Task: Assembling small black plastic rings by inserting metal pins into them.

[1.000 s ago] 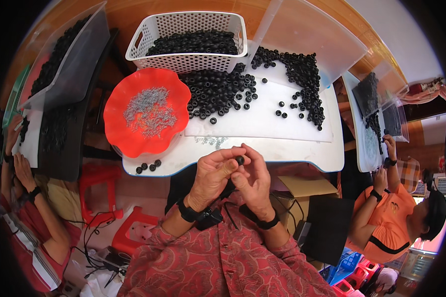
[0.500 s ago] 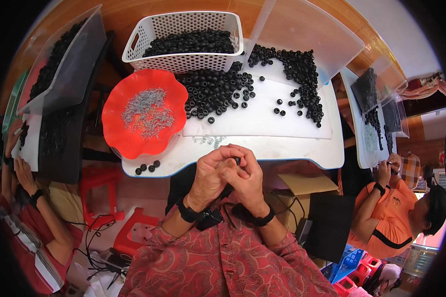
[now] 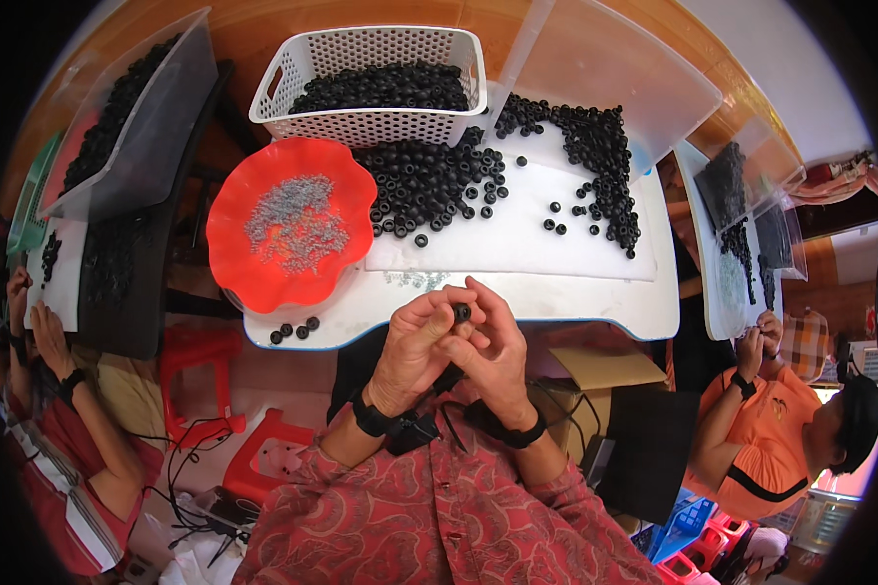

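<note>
Now, from the left, we see the red dish [image 3: 226, 229] of small grey bits [image 3: 296, 219] near four loose black rings [image 3: 302, 332]. Our left hand [image 3: 412, 353] pinches a black ring [image 3: 461, 313] between thumb and forefinger, knuckles upward, above the table's near edge. Half a second ago our fingers covered more of it; now its hole shows, which, we judge, makes checking it easier. Our right hand [image 3: 490, 359] is loosely curled beside it, forefinger raised; whether it grips anything, we cannot tell.

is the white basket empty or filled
Partly filled: small black pieces lie inside the white basket, its back wall showing above them.
</note>
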### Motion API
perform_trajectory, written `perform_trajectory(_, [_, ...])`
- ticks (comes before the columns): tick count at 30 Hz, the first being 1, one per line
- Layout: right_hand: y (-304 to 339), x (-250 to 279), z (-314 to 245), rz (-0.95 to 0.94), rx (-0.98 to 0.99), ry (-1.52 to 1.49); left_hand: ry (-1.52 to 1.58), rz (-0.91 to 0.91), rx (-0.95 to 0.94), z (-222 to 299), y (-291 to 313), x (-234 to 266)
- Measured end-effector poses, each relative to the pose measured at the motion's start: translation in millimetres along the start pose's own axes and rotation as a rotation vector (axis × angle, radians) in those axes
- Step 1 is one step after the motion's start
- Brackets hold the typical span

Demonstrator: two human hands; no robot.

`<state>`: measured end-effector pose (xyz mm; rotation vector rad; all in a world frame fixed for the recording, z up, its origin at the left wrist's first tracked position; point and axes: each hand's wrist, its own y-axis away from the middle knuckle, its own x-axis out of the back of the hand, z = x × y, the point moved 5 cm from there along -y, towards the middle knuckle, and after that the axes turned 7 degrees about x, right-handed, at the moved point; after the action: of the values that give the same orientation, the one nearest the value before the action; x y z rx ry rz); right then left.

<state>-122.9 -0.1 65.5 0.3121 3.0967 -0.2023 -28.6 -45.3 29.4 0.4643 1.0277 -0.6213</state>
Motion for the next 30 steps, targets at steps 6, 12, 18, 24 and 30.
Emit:
perform_trajectory(6, [-3.6,10.5,-8.2,0.084,0.279,0.086,-0.022,0.053,-0.022,-3.9,-0.9,9.2])
perform_trajectory(12, [-1.1,14.6,-8.6,0.137,0.199,0.038,-0.089,0.069,-0.035,0.9,3.7,7.6])
perform_trajectory(18, [-3.9,27.7,1.9,0.199,0.198,-0.074,-0.340,0.130,-0.126,12.2,4.9,-13.5])
perform_trajectory(24, [-6.7,29.3,-1.2,0.203,0.199,-0.085,-0.395,0.131,-0.119,16.2,2.0,-17.6])
perform_trajectory(30, [-1.4,34.5,5.0,0.188,0.182,-0.076,-0.412,0.145,-0.048,11.9,-0.4,-13.2])
